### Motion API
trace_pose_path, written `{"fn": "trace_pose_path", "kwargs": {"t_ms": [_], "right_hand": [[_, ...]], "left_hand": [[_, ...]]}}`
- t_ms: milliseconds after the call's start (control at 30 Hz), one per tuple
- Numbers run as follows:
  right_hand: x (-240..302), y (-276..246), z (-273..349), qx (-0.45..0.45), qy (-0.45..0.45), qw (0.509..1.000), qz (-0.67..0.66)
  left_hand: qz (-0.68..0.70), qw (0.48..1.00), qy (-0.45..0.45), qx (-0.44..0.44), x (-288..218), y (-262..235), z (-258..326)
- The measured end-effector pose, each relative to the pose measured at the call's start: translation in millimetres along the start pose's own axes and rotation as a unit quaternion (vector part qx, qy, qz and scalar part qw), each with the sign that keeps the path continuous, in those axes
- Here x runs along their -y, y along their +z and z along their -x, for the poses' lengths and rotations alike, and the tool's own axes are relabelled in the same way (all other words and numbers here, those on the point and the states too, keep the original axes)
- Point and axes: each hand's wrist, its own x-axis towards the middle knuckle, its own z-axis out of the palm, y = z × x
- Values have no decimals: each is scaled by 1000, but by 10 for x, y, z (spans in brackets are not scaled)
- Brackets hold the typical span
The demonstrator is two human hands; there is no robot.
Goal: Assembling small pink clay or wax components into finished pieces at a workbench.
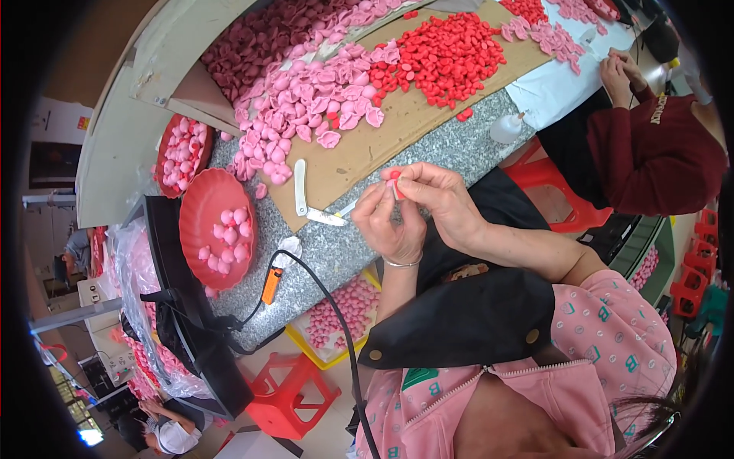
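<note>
- Head view: both hands are meeting just in front of the cardboard sheet [397,126], over the near edge of the granite table [459,149].
- The left hand [394,226] is curling closed, fingertips pinching up at a small red piece [395,183]; a bracelet is sitting on that wrist.
- The right hand [440,197] is closing thumb and forefinger on the same red piece from above, other fingers folded loosely.
- The red piece is sitting between the two sets of fingertips, just off the cardboard sheet's near edge; its exact shape is too small to tell.
- A white-handled knife [312,200] is lying on the cardboard sheet's near corner, untouched.
- Pink petals [306,107] and red petals [443,53] are lying heaped on the cardboard sheet.
- A red dish [208,200] with pink buds is resting to the left of the cardboard sheet.
- Judgement: light, even fingertip pressure, with the piece kept close over the table, is looking advisable, so nothing gets crushed or dropped.
</note>
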Motion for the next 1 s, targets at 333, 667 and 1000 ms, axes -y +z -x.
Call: {"fn": "trace_pose_path", "kwargs": {"t_ms": [333, 667, 1000], "right_hand": [[-56, -77, -94, 2, -118, 986, 119], [704, -355, 233, 73, -194, 959, 192], [814, -552, -168, 164, -33, 968, 189]], "left_hand": [[26, 999, -23, -1, -69, 15, 34], [454, 830, -322, 36, 5, -240, -265], [542, 718, -423, 107, -39, -168, -276]]}}
